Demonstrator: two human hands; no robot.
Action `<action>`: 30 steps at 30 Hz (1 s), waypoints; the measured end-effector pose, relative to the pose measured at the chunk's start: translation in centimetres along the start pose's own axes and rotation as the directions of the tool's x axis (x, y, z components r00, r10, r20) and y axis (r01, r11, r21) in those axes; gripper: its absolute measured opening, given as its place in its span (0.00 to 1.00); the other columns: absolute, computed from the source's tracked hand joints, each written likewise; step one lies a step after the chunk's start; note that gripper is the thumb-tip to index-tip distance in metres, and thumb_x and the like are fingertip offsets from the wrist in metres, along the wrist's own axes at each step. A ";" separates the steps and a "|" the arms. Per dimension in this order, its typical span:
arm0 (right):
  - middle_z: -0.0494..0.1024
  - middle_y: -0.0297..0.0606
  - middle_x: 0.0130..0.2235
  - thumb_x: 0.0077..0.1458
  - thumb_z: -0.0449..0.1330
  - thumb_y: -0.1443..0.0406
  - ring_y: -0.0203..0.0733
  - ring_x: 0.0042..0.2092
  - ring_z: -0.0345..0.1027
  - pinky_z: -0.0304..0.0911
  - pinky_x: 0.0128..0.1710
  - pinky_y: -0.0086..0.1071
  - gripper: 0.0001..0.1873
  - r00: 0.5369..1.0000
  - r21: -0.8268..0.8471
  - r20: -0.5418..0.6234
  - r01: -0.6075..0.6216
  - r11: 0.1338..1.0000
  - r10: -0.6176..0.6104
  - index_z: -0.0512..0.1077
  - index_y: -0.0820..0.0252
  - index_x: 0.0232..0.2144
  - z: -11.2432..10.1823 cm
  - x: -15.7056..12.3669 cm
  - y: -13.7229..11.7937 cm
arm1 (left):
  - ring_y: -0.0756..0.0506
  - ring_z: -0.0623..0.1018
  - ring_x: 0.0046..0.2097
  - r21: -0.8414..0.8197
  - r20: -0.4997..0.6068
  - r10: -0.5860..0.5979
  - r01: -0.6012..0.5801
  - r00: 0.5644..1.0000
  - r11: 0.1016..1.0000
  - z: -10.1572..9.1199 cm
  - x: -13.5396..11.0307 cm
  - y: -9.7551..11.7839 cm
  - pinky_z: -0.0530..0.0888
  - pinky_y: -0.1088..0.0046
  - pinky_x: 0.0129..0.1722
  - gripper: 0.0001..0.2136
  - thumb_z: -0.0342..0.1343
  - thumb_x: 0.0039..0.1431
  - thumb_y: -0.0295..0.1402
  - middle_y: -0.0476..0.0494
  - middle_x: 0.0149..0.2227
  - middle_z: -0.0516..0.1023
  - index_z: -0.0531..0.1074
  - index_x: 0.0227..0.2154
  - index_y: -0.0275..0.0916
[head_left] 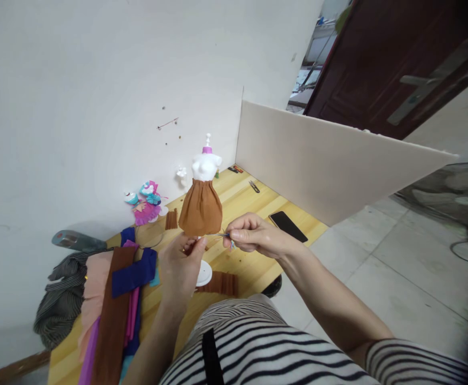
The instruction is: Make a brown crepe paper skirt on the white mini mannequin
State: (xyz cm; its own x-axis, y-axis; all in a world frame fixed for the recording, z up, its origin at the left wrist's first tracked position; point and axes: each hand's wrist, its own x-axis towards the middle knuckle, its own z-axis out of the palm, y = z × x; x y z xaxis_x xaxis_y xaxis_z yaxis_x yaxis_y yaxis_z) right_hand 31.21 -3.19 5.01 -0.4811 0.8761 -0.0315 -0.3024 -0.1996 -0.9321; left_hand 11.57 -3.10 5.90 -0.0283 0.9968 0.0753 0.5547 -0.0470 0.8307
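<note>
A small white mannequin (206, 165) on a round white base (204, 273) stands on the wooden table (254, 214) and wears a brown pleated skirt (201, 209). My left hand (180, 266) is closed just below the skirt's hem, pinching something I cannot make out. My right hand (250, 235) is pinched on a thin needle-like tool (219, 235) that points left toward the hem and the left fingers.
Strips of brown, blue, pink and purple cloth (116, 299) lie at the left, beside striped grey fabric (60, 302). A second small dressed figure (147, 205), a brown pleated piece (221, 283), a phone (287, 225) and snips (254, 186) lie on the table. A beige board (322, 166) stands at right.
</note>
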 end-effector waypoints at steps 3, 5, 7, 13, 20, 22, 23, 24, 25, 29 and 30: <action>0.59 0.25 0.15 0.50 0.63 0.55 0.25 0.18 0.41 0.33 0.18 0.27 0.19 1.000 -0.010 0.003 -0.003 1.000 0.003 0.75 0.70 0.27 0.1 0.0 -0.1 | 0.48 0.77 0.26 -0.005 -0.003 0.000 0.000 1.000 1.000 0.0 0.1 0.0 0.69 0.76 0.27 0.08 0.59 0.48 0.37 0.49 0.22 0.79 0.76 0.22 0.38; 0.59 0.25 0.15 0.50 0.63 0.55 0.25 0.18 0.41 0.33 0.18 0.27 0.19 1.000 -0.015 0.000 -0.004 1.000 0.004 0.75 0.70 0.27 0.1 0.0 -0.2 | 0.48 0.77 0.25 0.005 -0.010 -0.003 0.003 1.000 1.000 0.0 0.1 0.0 0.69 0.75 0.27 0.08 0.59 0.47 0.37 0.49 0.21 0.79 0.75 0.22 0.38; 0.59 0.25 0.15 0.50 0.63 0.55 0.25 0.18 0.41 0.33 0.18 0.27 0.19 1.000 -0.017 -0.004 -0.003 1.000 0.003 0.75 0.70 0.26 0.2 0.0 -0.2 | 0.48 0.76 0.25 0.020 -0.019 -0.007 0.008 1.000 1.000 0.1 0.1 -0.1 0.69 0.75 0.27 0.08 0.59 0.47 0.37 0.49 0.21 0.79 0.75 0.21 0.38; 0.55 0.23 0.14 0.50 0.63 0.54 0.25 0.18 0.40 0.33 0.18 0.27 0.20 1.000 -0.048 -0.007 -0.007 0.999 0.006 0.75 0.70 0.26 0.1 0.0 -0.1 | 0.47 0.77 0.26 -0.012 -0.020 -0.010 0.010 1.000 1.000 0.1 0.0 -0.4 0.70 0.75 0.28 0.09 0.59 0.48 0.38 0.47 0.23 0.79 0.76 0.22 0.38; 0.54 0.22 0.14 0.51 0.63 0.55 0.25 0.17 0.39 0.33 0.18 0.26 0.20 0.998 -0.051 0.057 0.000 0.999 0.003 0.76 0.71 0.30 -0.5 -0.2 0.3 | 0.50 0.74 0.22 -0.109 -0.002 -0.080 0.080 0.997 0.991 -0.1 0.2 -0.3 0.67 0.76 0.23 0.07 0.59 0.46 0.37 0.49 0.19 0.77 0.75 0.22 0.38; 0.53 0.22 0.14 0.51 0.63 0.55 0.25 0.17 0.39 0.32 0.18 0.26 0.20 0.998 -0.019 0.069 0.002 1.000 0.000 0.75 0.71 0.30 -0.6 -0.3 0.3 | 0.51 0.71 0.19 -0.185 0.023 -0.098 0.100 0.995 0.978 -0.2 0.3 -0.2 0.65 0.77 0.19 0.07 0.60 0.45 0.36 0.50 0.18 0.76 0.75 0.22 0.37; 0.52 0.22 0.14 0.51 0.63 0.55 0.25 0.17 0.39 0.32 0.18 0.27 0.20 0.998 -0.005 0.070 0.004 1.000 -0.004 0.75 0.71 0.30 -0.6 -0.3 0.3 | 0.53 0.68 0.17 -0.227 0.046 -0.102 0.109 0.994 0.968 -0.2 0.4 -0.3 0.63 0.77 0.17 0.07 0.60 0.44 0.36 0.51 0.18 0.75 0.75 0.23 0.36; 0.52 0.21 0.13 0.52 0.63 0.55 0.25 0.17 0.39 0.33 0.18 0.27 0.20 0.997 0.003 0.071 0.007 1.000 -0.007 0.75 0.71 0.30 -0.6 -0.3 0.3 | 0.54 0.66 0.16 -0.267 0.074 -0.102 0.119 0.992 0.956 -0.3 0.4 -0.3 0.62 0.78 0.16 0.07 0.60 0.44 0.35 0.51 0.18 0.75 0.75 0.23 0.36; 0.52 0.22 0.13 0.51 0.63 0.55 0.25 0.17 0.39 0.33 0.18 0.27 0.19 0.997 0.007 0.072 0.009 1.000 -0.010 0.75 0.71 0.30 -0.6 -0.3 0.4 | 0.55 0.65 0.15 -0.303 0.106 -0.101 0.129 0.989 0.944 -0.3 0.5 -0.4 0.60 0.78 0.15 0.07 0.60 0.44 0.35 0.52 0.18 0.75 0.74 0.24 0.36; 0.54 0.23 0.14 0.52 0.63 0.55 0.26 0.18 0.41 0.34 0.18 0.26 0.20 0.997 -0.007 0.076 0.015 1.000 -0.014 0.75 0.71 0.30 -0.7 -0.2 0.5 | 0.57 0.62 0.13 -0.418 0.231 -0.079 0.172 0.970 0.892 -0.4 0.5 -0.7 0.58 0.80 0.13 0.07 0.60 0.46 0.35 0.53 0.18 0.73 0.73 0.23 0.36; 0.55 0.23 0.14 0.52 0.62 0.55 0.26 0.18 0.41 0.34 0.18 0.26 0.20 0.997 -0.014 0.075 0.017 1.000 -0.016 0.75 0.71 0.31 -0.7 -0.2 0.5 | 0.57 0.61 0.13 -0.445 0.259 -0.071 0.184 0.963 0.877 -0.4 0.5 -0.8 0.57 0.81 0.13 0.08 0.60 0.47 0.36 0.53 0.17 0.72 0.73 0.22 0.36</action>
State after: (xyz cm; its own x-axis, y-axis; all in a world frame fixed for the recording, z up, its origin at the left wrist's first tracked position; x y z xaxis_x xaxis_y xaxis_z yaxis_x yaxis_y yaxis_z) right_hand 31.70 -3.19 4.26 -0.5368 0.8437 0.0108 -0.2987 -0.1781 -0.9376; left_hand 10.79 -2.63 5.49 0.1486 0.9805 -0.1287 0.1111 0.1128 0.9874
